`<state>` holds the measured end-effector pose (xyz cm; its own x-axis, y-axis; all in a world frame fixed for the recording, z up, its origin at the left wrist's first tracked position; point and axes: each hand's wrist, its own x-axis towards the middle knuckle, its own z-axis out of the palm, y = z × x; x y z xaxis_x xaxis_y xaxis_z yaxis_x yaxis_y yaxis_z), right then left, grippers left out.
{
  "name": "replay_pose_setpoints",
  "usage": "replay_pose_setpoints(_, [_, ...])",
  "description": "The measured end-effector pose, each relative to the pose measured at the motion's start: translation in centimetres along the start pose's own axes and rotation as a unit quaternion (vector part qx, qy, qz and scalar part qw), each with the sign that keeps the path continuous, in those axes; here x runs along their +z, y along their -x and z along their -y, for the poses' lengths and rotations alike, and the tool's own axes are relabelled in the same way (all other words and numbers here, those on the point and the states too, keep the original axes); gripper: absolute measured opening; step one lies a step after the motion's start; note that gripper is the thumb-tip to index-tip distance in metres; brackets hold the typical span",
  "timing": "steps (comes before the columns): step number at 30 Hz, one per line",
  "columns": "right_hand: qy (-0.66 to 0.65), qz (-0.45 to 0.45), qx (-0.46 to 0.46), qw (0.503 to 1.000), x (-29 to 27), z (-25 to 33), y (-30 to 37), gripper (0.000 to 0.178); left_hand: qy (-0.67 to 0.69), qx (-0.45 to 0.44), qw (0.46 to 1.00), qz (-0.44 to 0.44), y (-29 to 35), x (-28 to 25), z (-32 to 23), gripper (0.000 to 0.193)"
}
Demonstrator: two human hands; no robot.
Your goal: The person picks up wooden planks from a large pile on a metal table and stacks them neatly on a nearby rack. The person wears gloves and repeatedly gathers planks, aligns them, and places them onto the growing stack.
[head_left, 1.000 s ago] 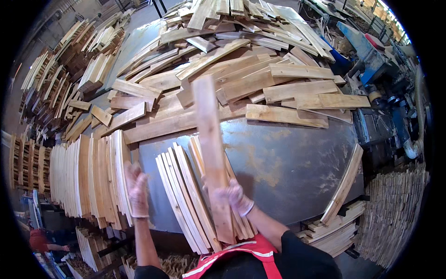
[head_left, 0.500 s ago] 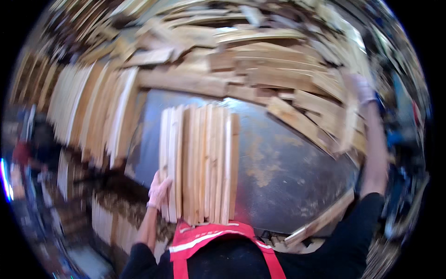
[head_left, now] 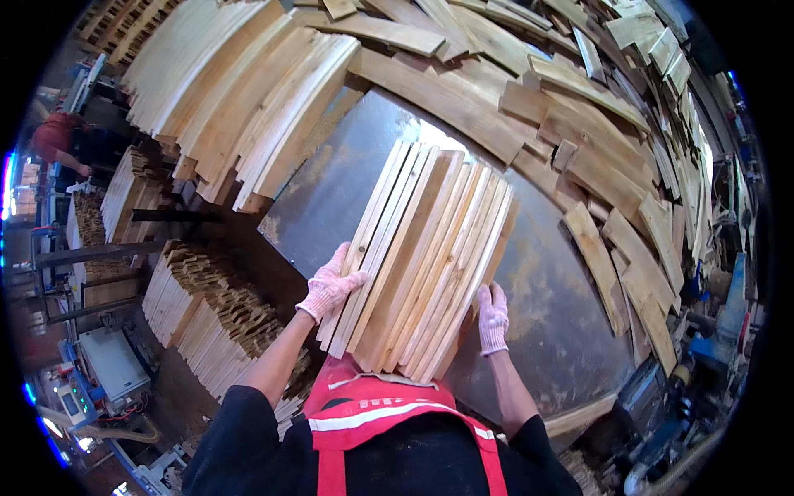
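Grey metal table (head_left: 538, 355), smooth top, tan smudges, bare patches mainly right of the right hand (head_left: 494, 318) and beyond the left hand (head_left: 332, 283). Row of boards (head_left: 430, 256) stood on edge on it, packed side by side between the hands, slightly slanted, near ends toward the wearer. Long wide plank (head_left: 447, 107) lay past the row's far end, bordering the bare metal. Heap of loose planks (head_left: 612, 149) covered the table beyond and right of the right hand, overlapping at mixed angles. Single board (head_left: 581, 416) lay along the table edge, nearer the wearer than the right hand and to its right.
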<state>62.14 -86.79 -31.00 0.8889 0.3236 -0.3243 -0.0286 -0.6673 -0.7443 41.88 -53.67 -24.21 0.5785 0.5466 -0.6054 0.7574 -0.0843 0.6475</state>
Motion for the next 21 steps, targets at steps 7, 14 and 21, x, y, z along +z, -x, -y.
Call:
replay_pose_setpoints(7, [-0.181,0.056,0.078,0.979,5.1,6.3,-0.4,0.027,-0.117,0.209,0.970,-0.032,-3.8,-1.9,4.6,0.082])
replay_pose_setpoints(14, [-0.007,0.000,-0.043,0.999,10.7,7.2,1.2,0.042,0.047,0.117,0.992,0.021,-4.9,0.6,4.8,0.108])
replay_pose_setpoints(21, [-0.390,0.144,0.119,0.902,10.2,9.1,1.5,0.080,0.285,0.037,0.956,0.062,-0.8,0.6,5.5,0.115])
